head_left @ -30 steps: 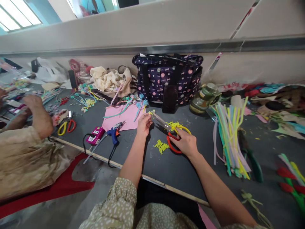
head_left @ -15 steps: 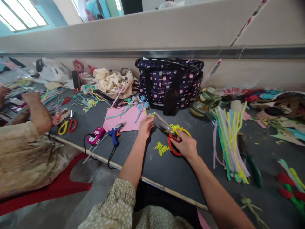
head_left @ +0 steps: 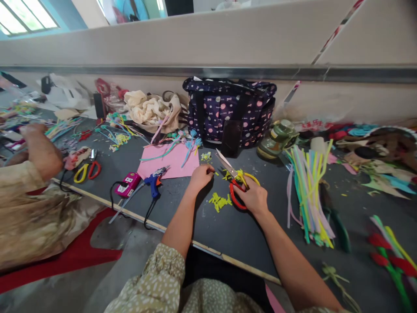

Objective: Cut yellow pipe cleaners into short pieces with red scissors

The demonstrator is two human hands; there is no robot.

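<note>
Right of the pink sheet (head_left: 173, 161) were the scissors (head_left: 230, 168), blades slightly parted and aimed obliquely toward the sheet's far right corner. The right hand (head_left: 254, 196) had its fingers wrapped around the red and yellow handles. Between sheet and scissors, the left hand (head_left: 201, 177) was curled, thumb and fingertips drawn together near a loose yellow bit; whether they pinched anything, I could not tell. Yellow clippings (head_left: 219, 201) lay right of the sheet, toward its near side, with a pale cluster (head_left: 206, 156) just beside its right edge.

Good handling, I judged, meant keeping those fingertips out of the blades' line, gripping small pieces lightly by an end, and closing the scissors slowly so that light bits did not scatter or bend. The glue gun (head_left: 153, 181) reached over the sheet's near edge, its cord worth avoiding. Farther right of the sheet lay the bundle of pastel strips (head_left: 312, 193).
</note>
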